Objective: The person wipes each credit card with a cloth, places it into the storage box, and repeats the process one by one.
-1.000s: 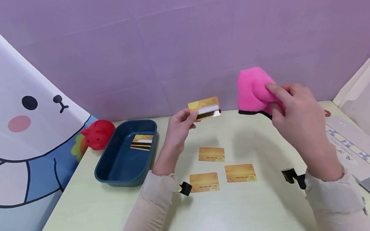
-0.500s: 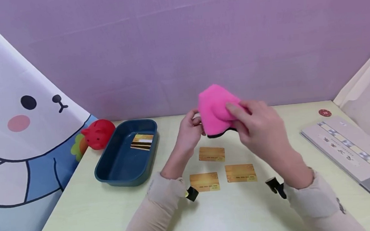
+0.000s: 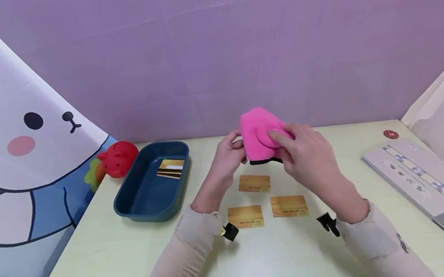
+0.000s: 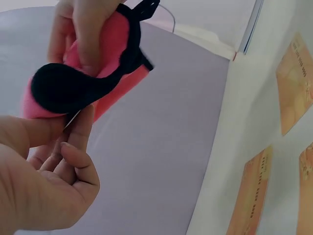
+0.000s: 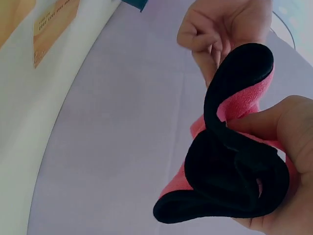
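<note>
My right hand (image 3: 312, 155) grips a bunched pink cloth (image 3: 256, 131) with black edging, held up over the table in the head view. Thumb and fingers of my left hand (image 3: 225, 159) pinch a yellow bank card (image 4: 72, 119), of which only a thin edge shows in the left wrist view. The cloth covers the rest of that card and meets the left fingertips. Seen from the right wrist, the folded black edging (image 5: 230, 178) hangs below the right thumb. Below both hands, bank cards lie on the table, one at the back (image 3: 254, 183), one front left (image 3: 245, 217) and one front right (image 3: 289, 206).
A blue tray (image 3: 133, 206) stands left of the hands, with several striped-back cards (image 3: 170, 169) inside. Beside it sits a red piggy bank (image 3: 119, 159). To the right lie a grey folder-like box (image 3: 421, 179) and a red poker chip (image 3: 391, 134).
My right hand has brought the pink cloth left and down over the card in my left hand, hiding it from the head view. My left hand has shifted slightly right.
</note>
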`<state>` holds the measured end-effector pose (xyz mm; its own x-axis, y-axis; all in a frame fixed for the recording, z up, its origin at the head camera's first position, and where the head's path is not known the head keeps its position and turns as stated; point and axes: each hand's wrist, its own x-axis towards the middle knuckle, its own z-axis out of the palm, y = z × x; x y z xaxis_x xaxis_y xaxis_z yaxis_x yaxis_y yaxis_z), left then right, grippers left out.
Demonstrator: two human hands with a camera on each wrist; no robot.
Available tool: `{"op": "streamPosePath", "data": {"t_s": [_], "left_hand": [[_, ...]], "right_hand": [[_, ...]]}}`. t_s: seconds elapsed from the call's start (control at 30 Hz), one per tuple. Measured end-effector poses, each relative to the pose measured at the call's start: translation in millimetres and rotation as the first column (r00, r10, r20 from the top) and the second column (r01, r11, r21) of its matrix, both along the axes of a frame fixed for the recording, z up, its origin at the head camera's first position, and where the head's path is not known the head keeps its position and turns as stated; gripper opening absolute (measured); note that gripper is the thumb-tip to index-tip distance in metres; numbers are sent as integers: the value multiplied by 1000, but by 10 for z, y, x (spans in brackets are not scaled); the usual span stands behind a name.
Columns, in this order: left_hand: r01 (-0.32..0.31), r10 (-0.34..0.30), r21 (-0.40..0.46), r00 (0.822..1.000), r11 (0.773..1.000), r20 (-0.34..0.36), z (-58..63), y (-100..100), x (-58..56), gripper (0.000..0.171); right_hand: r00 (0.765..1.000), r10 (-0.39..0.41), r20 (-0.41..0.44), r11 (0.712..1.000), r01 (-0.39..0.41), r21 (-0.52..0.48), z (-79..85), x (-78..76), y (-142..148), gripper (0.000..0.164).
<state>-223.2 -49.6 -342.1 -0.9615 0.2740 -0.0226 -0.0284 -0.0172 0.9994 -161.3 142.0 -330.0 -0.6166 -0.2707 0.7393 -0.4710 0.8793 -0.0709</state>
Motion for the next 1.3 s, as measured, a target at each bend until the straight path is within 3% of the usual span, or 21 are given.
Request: {"op": "streamPosePath", "data": {"t_s": [0.2,0.43,0.6,0.7,0.8,0.9,1.03,1.3], "left_hand": [[20,-20,29,1000,999,-24,55,-104,-26,34],[11,-9,67,1000,998,-26,118,-195,-50,39],[-5,8,67,999,998,-44,117,-204,-48,41],[-17,20,37,997,999,-77,94,-184,-39,40],[-34,34,4,994,999,-108,71,-140,-19,36],[-51,50,-9,991,999,-122,50,-92,0,33],[-62,59,-18,990,998,-131,31,-45,29,41],[-67,62,-31,989,997,-132,31,-42,51,48]], "right_hand": [[994,-91,67,994,94,-50,29,-31,167,33],[976,-207,72,969,215,-124,76,-63,452,41],[970,-234,70,952,243,-184,127,-39,515,41],[979,-193,57,951,201,-233,159,-7,444,39],[994,-106,15,966,106,-236,172,25,308,36],[999,-1,-47,981,-8,-192,140,43,134,35],[988,99,-121,987,-113,-112,46,42,-70,34],[987,119,-111,991,-124,-43,-77,32,-183,34]]}}
